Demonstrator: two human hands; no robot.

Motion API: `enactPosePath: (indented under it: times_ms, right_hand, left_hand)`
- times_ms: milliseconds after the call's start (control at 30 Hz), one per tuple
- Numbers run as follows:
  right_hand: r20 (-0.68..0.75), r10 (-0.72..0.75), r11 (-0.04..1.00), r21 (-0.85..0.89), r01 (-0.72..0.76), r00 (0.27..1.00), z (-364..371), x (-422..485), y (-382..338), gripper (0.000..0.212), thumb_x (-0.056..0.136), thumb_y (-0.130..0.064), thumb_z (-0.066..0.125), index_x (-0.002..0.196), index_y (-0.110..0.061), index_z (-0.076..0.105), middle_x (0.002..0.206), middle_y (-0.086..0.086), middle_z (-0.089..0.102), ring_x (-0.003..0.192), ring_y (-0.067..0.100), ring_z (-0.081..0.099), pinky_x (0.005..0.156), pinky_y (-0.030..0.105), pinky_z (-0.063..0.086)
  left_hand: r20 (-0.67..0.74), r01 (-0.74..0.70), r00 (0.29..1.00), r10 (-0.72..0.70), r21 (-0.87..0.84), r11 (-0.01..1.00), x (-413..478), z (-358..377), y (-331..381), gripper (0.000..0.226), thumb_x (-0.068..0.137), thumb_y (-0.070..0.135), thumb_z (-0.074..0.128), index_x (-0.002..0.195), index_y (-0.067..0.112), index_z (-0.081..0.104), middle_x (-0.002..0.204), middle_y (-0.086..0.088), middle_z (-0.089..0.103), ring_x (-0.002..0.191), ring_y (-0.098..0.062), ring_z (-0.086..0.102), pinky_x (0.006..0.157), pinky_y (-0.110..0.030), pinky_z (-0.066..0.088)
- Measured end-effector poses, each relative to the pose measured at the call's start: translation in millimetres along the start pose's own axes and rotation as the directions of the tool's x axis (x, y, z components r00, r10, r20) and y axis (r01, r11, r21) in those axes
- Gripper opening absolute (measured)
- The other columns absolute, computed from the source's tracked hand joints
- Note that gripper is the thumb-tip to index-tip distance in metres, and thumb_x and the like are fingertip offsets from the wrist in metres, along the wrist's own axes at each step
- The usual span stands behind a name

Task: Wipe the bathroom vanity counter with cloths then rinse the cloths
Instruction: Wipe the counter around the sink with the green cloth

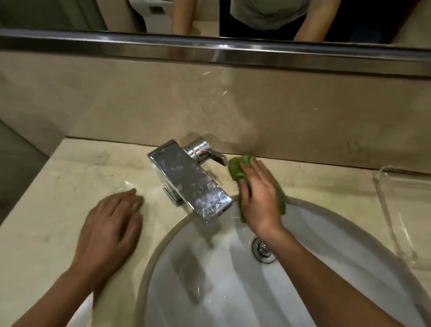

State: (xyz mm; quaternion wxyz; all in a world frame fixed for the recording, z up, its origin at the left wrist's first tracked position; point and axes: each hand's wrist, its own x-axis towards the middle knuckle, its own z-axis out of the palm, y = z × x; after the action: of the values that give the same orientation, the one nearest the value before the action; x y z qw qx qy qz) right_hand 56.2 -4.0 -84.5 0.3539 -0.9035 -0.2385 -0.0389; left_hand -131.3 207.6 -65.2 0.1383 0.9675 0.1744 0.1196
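Note:
My right hand (257, 199) presses a green cloth (238, 168) flat on the cream marble counter (63, 178), just right of the chrome faucet (190, 184) and at the back rim of the white sink (308, 213). Most of the green cloth is hidden under the palm. My left hand (110, 230) lies palm down on the counter left of the faucet, blurred. A pale, whitish cloth (126, 186) shows just beyond its fingertips; whether the hand grips it or only rests on it is unclear.
A clear plastic tray (409, 217) stands on the counter at the far right. The sink drain (263, 249) sits below my right wrist. A beige backsplash (137, 101) and a mirror with a steel ledge (217, 49) rise behind the faucet.

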Motion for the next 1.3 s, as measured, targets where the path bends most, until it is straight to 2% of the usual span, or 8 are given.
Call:
enactPosePath:
  times_ms: [100,167,400,600,733,900,1100,1300]
  right_hand:
    - [0.141,-0.196,0.981,0.033,0.193,0.971,5.7,-8.4,-21.7,0.050,0.073,-0.002,0.069,0.122,-0.008,0.060,0.126,0.017,0.058,0.117,0.036,0.053,0.102,0.050,0.039]
    - [0.180,-0.265,0.962,-0.011,0.271,0.947,-4.7,-14.1,-12.9,0.043,0.083,-0.013,0.053,0.125,-0.010,0.058,0.127,0.014,0.058,0.117,0.034,0.054,0.101,0.050,0.039]
    - [-0.048,0.063,0.991,-0.114,-0.068,0.997,-30.6,-6.0,31.9,0.034,0.092,-0.015,0.055,0.126,-0.011,0.057,0.135,0.011,0.051,0.125,0.029,0.047,0.109,0.034,0.030]
    - [0.124,-0.279,0.960,0.016,0.279,0.952,18.4,-6.6,-29.6,0.043,0.086,-0.022,0.039,0.119,-0.007,0.062,0.123,0.014,0.061,0.115,0.032,0.057,0.097,0.044,0.045]
    - [0.059,-0.164,0.982,-0.090,0.169,0.985,-11.5,-7.4,22.2,0.035,0.090,-0.016,0.055,0.125,-0.015,0.058,0.131,0.007,0.056,0.120,0.026,0.053,0.099,0.045,0.044]
    - [-0.117,0.067,0.986,-0.142,-0.083,0.991,-17.5,4.1,33.6,0.038,0.087,-0.020,0.048,0.121,-0.010,0.062,0.129,0.011,0.057,0.120,0.029,0.053,0.104,0.036,0.037]
    - [0.008,-0.300,0.951,-0.075,0.300,0.954,28.2,-3.9,-23.4,0.039,0.083,-0.018,0.061,0.122,-0.016,0.061,0.121,0.003,0.064,0.113,0.021,0.056,0.094,0.037,0.044]
    - [-0.006,-0.194,0.975,-0.106,0.193,0.981,-16.5,-6.2,39.7,0.035,0.087,-0.011,0.060,0.122,-0.014,0.061,0.129,0.008,0.058,0.118,0.025,0.055,0.101,0.042,0.042]
  left_hand:
    - [0.031,0.080,0.996,-0.079,-0.007,0.997,17.6,18.9,-3.5,0.053,0.090,0.042,0.032,0.132,0.016,0.051,0.141,-0.006,0.047,0.126,-0.028,0.043,0.101,-0.044,0.036]
    - [0.041,0.090,0.995,-0.091,0.018,0.996,19.6,24.9,-4.4,0.054,0.091,0.044,0.028,0.135,0.018,0.047,0.144,-0.003,0.044,0.132,-0.027,0.038,0.105,-0.045,0.032]
    - [0.035,0.116,0.993,-0.116,0.006,0.993,18.9,25.4,1.1,0.051,0.092,0.039,0.030,0.138,0.021,0.043,0.147,0.002,0.040,0.137,-0.018,0.029,0.110,-0.039,0.023]
    - [0.041,0.115,0.993,-0.114,-0.024,0.993,18.6,25.3,-0.2,0.050,0.091,0.040,0.031,0.137,0.025,0.043,0.145,0.005,0.041,0.136,-0.016,0.029,0.109,-0.036,0.022]
    - [0.046,0.127,0.991,-0.126,-0.036,0.991,19.1,22.0,0.1,0.050,0.091,0.041,0.031,0.137,0.027,0.042,0.146,0.008,0.040,0.136,-0.014,0.029,0.109,-0.037,0.023]
    - [0.040,0.129,0.991,-0.127,-0.036,0.991,21.1,24.8,0.9,0.049,0.090,0.040,0.032,0.137,0.027,0.043,0.145,0.008,0.040,0.135,-0.014,0.028,0.109,-0.036,0.022]
    - [0.037,0.118,0.992,-0.117,-0.042,0.992,20.7,24.0,-0.7,0.049,0.090,0.041,0.032,0.135,0.027,0.044,0.144,0.009,0.041,0.134,-0.014,0.030,0.108,-0.037,0.024]
    - [0.024,0.114,0.993,-0.114,-0.033,0.993,22.1,23.4,-0.8,0.050,0.090,0.042,0.032,0.134,0.025,0.046,0.143,0.006,0.044,0.134,-0.016,0.032,0.106,-0.035,0.023]
